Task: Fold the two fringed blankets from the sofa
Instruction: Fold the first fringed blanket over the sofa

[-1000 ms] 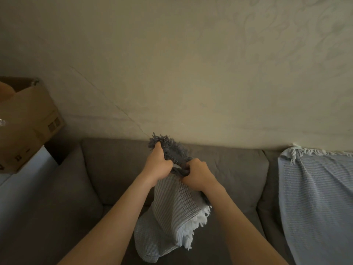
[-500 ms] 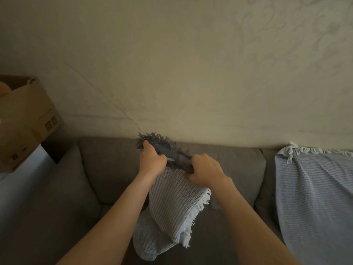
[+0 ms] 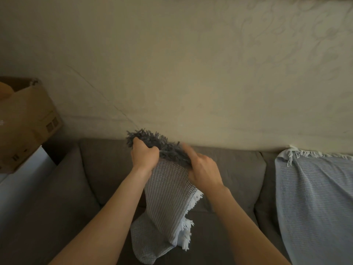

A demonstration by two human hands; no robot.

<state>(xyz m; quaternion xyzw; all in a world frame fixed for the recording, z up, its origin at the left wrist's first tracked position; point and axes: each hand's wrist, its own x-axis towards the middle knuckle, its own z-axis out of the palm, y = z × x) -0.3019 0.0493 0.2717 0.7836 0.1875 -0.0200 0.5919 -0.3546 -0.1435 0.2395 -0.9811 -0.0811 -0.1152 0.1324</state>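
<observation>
I hold a grey waffle-weave blanket (image 3: 165, 199) up in front of the sofa. Dark grey fringe runs along its top edge and white fringe hangs down its right side. My left hand (image 3: 143, 155) is closed on the left end of the dark fringe. Further right along the same fringed edge is my right hand (image 3: 202, 170), with its fingers blurred and its grip hard to see. The blanket's lower end droops onto the seat. A second, light blue blanket (image 3: 313, 197) with white fringe is draped over the sofa back at the right.
The grey sofa (image 3: 103, 169) runs along a cream patterned wall (image 3: 191, 73). A cardboard box (image 3: 24, 121) stands on a white surface (image 3: 21, 180) left of the sofa arm.
My hands have drawn apart along the dark fringe: the left hand moved up and left, and the right slid right, spreading the top edge.
</observation>
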